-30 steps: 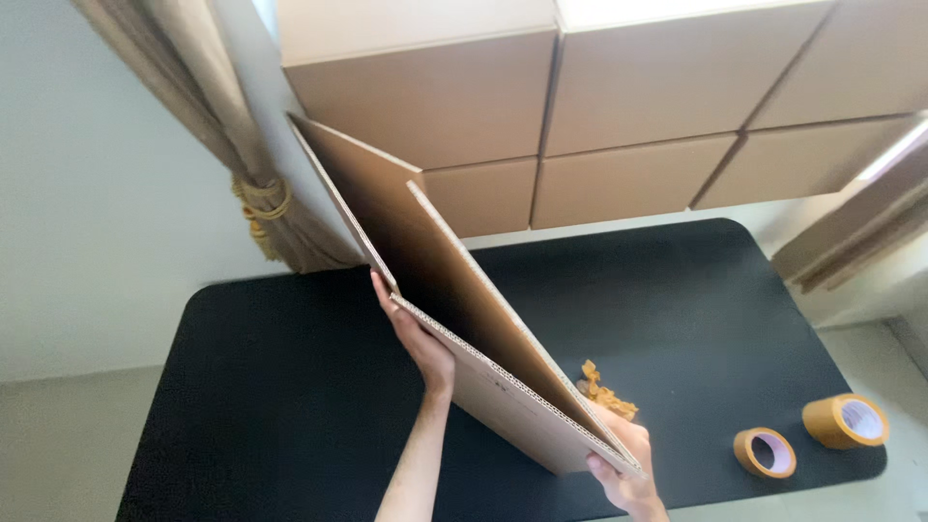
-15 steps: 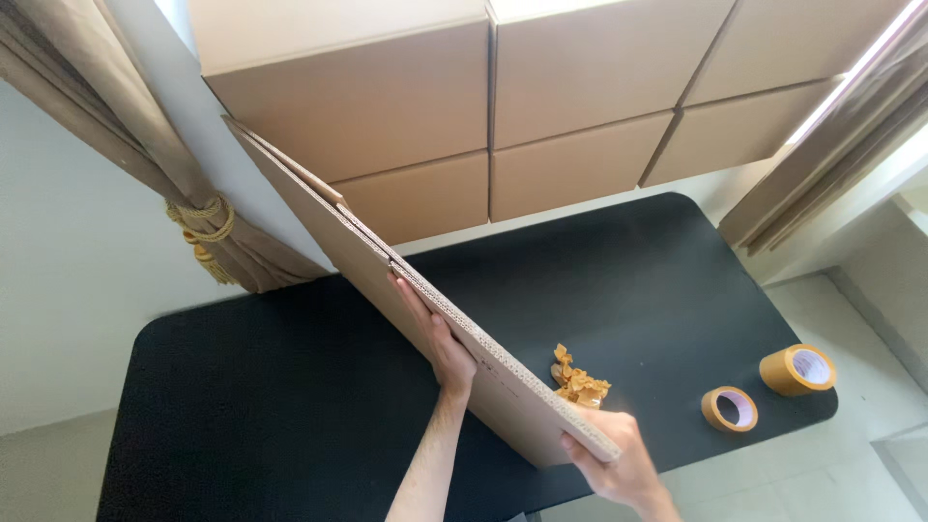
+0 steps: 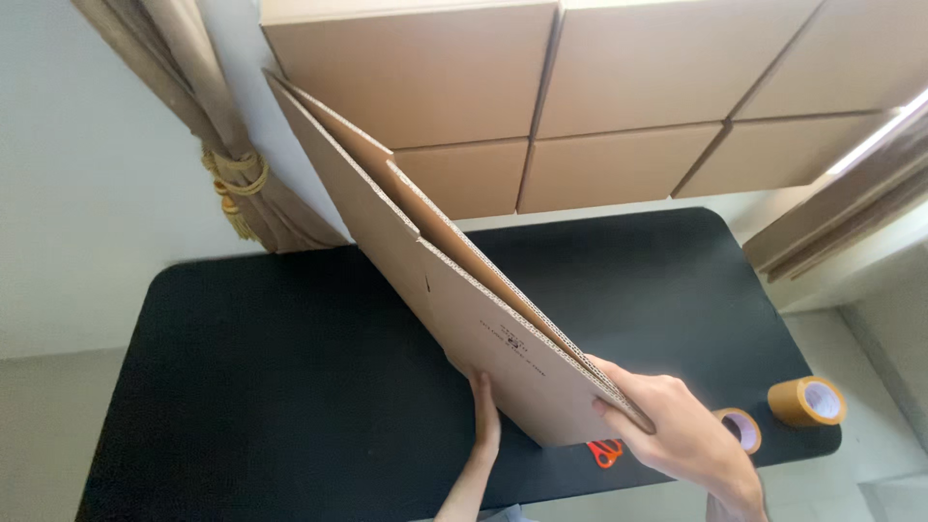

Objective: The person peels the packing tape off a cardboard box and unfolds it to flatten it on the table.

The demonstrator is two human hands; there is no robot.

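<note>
A flattened brown cardboard box [image 3: 435,280] stands on edge over the black table [image 3: 271,387], tilted and running from the upper left down toward me. My right hand [image 3: 677,430] grips its near top corner, thumb on one face and fingers on the other. My left hand [image 3: 483,411] lies flat against the near lower edge of the cardboard, fingers pointing up. The far end of the cardboard reaches up in front of the stacked boxes.
Stacked closed cardboard boxes [image 3: 599,106] line the wall behind the table. Two rolls of brown tape [image 3: 807,399] [image 3: 742,428] sit near the table's right front corner. An orange-handled tool [image 3: 606,451] peeks out under the cardboard. A tied curtain [image 3: 232,174] hangs at the left.
The cardboard has swung closer to me and more upright. My left hand slid from its middle down to the near lower edge. My right hand stays on the near corner.
</note>
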